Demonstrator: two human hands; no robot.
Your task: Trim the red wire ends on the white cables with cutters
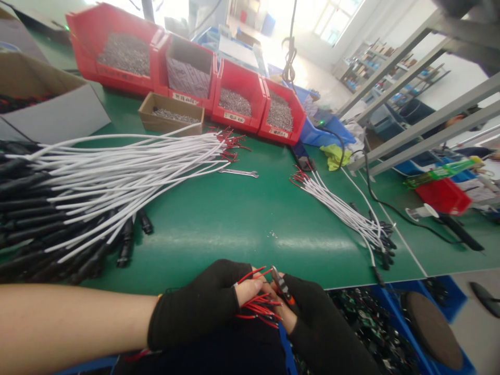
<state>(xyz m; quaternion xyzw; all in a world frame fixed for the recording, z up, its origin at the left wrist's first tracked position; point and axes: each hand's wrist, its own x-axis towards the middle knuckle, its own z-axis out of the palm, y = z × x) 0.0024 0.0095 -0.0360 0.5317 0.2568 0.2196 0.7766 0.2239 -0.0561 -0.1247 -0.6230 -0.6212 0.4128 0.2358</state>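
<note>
My left hand (207,304), in a black fingerless glove, is closed around a bunch of thin red wires (260,307) at the near edge of the green table (242,224). My right hand (312,317), gloved the same way, pinches a small tool with an orange and black handle (283,289) right against the wire ends. Both hands touch each other low in the view.
A big pile of white cables with black plugs (97,177) lies to the left, a smaller bundle (347,208) to the right. Red bins of small metal parts (238,96), a cardboard tray (172,112), a spanner (240,173) and a blue crate (390,328) surround the work spot.
</note>
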